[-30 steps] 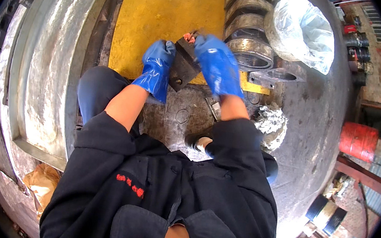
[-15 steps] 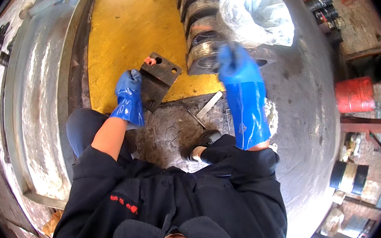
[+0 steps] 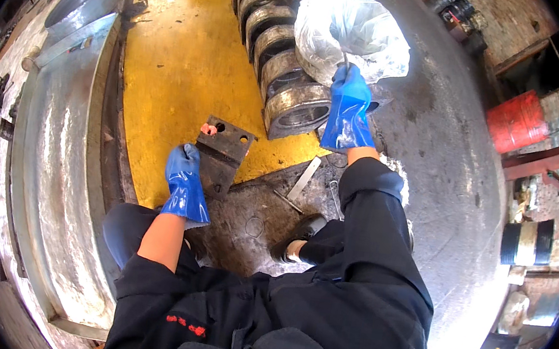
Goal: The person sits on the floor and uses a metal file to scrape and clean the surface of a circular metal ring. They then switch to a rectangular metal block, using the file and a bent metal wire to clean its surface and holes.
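Observation:
My left hand point(image 3: 183, 166), in a blue rubber glove, is closed at the left edge of a dark steel block point(image 3: 221, 157). The block has a step, round holes and a pinkish-orange patch at one corner. It is tilted and stands at the near end of the yellow floor. Reaching forward, my right hand point(image 3: 350, 90), gloved the same, is closed round a thin dark rod point(image 3: 345, 59). The rod points into a container lined with clear plastic point(image 3: 391, 50); its far end is hard to make out.
A row of thick metal rings point(image 3: 296, 108) runs away beside the container. A flat metal strip point(image 3: 304, 177) and a thin rod point(image 3: 288, 201) lie near my shoe point(image 3: 300, 234). At left stands a long metal trough point(image 3: 62, 172); a red drum point(image 3: 518, 121) is at far right.
My right hand has moved forward to the plastic-lined container. My left hand stays at the block. The whole view has shifted, so the block and floor appear lower.

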Demonstrator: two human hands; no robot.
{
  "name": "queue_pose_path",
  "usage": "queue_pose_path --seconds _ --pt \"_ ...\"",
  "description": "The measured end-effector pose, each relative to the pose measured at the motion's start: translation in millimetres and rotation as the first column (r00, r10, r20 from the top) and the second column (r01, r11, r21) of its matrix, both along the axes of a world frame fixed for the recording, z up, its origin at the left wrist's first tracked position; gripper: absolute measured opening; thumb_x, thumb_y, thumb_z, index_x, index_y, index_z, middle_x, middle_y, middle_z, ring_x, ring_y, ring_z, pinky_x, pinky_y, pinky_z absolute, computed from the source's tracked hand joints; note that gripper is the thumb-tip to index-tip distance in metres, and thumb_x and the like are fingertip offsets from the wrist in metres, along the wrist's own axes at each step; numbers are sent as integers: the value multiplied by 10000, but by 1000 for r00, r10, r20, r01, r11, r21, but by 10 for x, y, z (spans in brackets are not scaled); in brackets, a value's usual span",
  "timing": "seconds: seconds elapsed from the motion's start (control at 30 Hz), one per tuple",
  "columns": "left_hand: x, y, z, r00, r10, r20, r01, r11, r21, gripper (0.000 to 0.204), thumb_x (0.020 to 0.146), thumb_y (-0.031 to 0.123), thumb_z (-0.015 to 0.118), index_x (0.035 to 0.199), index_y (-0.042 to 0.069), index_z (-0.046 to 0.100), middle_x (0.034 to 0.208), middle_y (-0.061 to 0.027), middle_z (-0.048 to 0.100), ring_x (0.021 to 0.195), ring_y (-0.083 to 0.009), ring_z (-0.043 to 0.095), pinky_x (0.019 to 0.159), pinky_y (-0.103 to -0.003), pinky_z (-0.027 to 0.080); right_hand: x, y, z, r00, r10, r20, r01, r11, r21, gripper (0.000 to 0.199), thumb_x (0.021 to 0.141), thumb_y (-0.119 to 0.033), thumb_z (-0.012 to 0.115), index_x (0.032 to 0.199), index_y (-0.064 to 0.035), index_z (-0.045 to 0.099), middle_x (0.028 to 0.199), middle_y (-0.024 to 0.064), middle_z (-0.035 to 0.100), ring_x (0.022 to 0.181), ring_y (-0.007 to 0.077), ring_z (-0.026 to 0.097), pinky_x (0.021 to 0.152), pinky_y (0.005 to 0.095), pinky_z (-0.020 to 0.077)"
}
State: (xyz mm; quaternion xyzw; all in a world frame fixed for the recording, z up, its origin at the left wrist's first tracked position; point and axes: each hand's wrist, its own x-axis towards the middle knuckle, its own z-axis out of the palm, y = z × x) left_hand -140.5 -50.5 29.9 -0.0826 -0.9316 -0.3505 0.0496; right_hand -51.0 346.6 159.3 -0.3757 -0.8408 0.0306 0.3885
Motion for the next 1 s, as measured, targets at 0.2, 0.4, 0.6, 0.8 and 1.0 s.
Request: queue_pose_path --seconds 0.2,0.4,0.6,0.8,1.0 --pt "13 -19 92 999 3 36 -2 999 -34 404 971 367 515 996 5 692 936 -266 680 889 -454 651 774 -496 514 216 -253 142 987 -37 153 36 999 11 223 938 -355 577 998 -148 634 807 180 697 725 393 693 648 531 537" --pt "-16 -13 41 995 -10 95 9 1000 20 418 973 378 499 1000 9 692 940 -270 677 882 -453 651 770 -497 514 753 -573 298 935 90 344 -143 981 132 234 909 -320 643 1072 -152 653 805 145 680 684 368 674 610 500 535" --pt "-40 2 -52 999 -8 36 9 1000 -28 429 968 394 499 993 13 695 923 -268 679 875 -451 653 769 -500 514 1175 -743 382 957 174 232 -218 959 179 267 873 -242 670 1125 -153 672 766 152 675 648 364 671 596 483 531" --pt "-33 20 49 996 -11 91 12 1000 -7 432 968 392 500 981 6 695 924 -270 680 875 -464 647 773 -513 510 824 -376 512 854 258 -452 -366 915 -170 207 995 -223 569 1074 -60 669 829 202 696 646 323 672 612 412 524" --pt "-34 25 -70 999 -49 -8 49 999 -17 412 963 358 513 930 -16 681 896 -287 665 853 -474 635 749 -523 498 484 415 136 776 -17 -631 -494 606 -624 375 1065 -328 427 1231 -43 606 860 115 744 621 159 665 582 302 528"
